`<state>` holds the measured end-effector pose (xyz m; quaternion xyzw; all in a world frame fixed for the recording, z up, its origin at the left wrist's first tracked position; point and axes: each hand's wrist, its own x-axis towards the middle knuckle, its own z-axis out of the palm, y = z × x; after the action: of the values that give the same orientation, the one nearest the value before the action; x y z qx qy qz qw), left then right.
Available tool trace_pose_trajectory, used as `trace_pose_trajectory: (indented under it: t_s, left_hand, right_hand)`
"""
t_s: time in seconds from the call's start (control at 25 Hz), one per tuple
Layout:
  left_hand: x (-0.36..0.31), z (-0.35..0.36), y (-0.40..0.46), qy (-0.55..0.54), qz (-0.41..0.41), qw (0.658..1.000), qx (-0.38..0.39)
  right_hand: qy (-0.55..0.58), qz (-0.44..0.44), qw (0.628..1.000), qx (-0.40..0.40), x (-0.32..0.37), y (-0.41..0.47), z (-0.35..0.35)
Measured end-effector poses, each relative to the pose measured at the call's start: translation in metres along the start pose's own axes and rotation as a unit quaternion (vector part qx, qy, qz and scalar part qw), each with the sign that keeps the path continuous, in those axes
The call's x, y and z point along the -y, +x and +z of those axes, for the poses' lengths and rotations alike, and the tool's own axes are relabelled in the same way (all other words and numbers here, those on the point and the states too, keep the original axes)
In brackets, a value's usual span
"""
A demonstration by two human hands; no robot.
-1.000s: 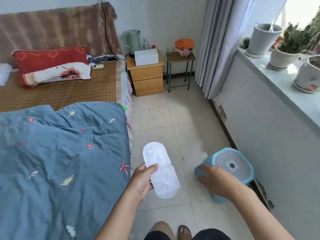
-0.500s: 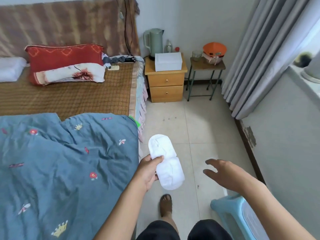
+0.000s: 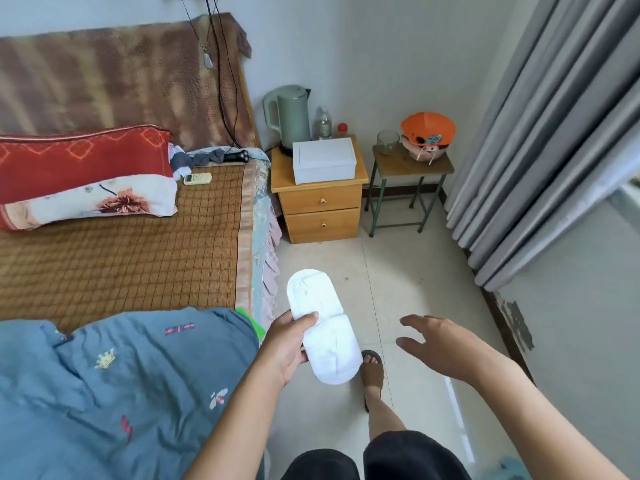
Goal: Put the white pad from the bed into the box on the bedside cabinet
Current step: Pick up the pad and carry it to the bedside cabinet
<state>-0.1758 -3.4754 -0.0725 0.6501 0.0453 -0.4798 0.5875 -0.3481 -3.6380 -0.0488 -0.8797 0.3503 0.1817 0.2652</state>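
Note:
My left hand (image 3: 285,344) grips a long white pad (image 3: 323,323) by its left edge and holds it over the floor beside the bed (image 3: 121,244). Spread and holding nothing, my right hand (image 3: 436,344) hovers to the right of the pad. A closed white box (image 3: 323,160) stands on the wooden bedside cabinet (image 3: 320,202) at the far end of the aisle, well beyond both hands.
A green kettle (image 3: 289,119) and bottles stand behind the box. A small stool (image 3: 412,168) with a glass and an orange bowl is right of the cabinet. Grey curtains (image 3: 540,133) hang on the right. A blue quilt (image 3: 121,382) covers the near bed. My sandalled foot (image 3: 372,372) is on the tiled floor.
My right hand let go of the blue stool, which dropped out of view. I have stepped along the aisle; the cabinet and box now look nearer. The pad stays in my left hand.

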Motion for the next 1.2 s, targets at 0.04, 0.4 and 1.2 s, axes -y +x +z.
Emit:
trace_pose_trajectory:
  t_s: [0.04, 0.4, 1.2]
  left_hand:
    - [-0.013, 0.006, 0.017, -0.007, 0.0, 1.0, -0.007]
    - [-0.139, 0.071, 0.145, -0.043, 0.007, 0.998, -0.054]
    - [-0.367, 0.002, 0.432, -0.035, -0.002, 0.999, -0.032]
  right_hand:
    - [-0.007, -0.003, 1.0, 0.001, -0.001, 0.022, -0.012]
    - [-0.055, -0.047, 0.997, 0.038, -0.005, 0.198, -0.128]
    - [-0.05, -0.009, 0.996, 0.079, 0.105, 0.512, -0.241]
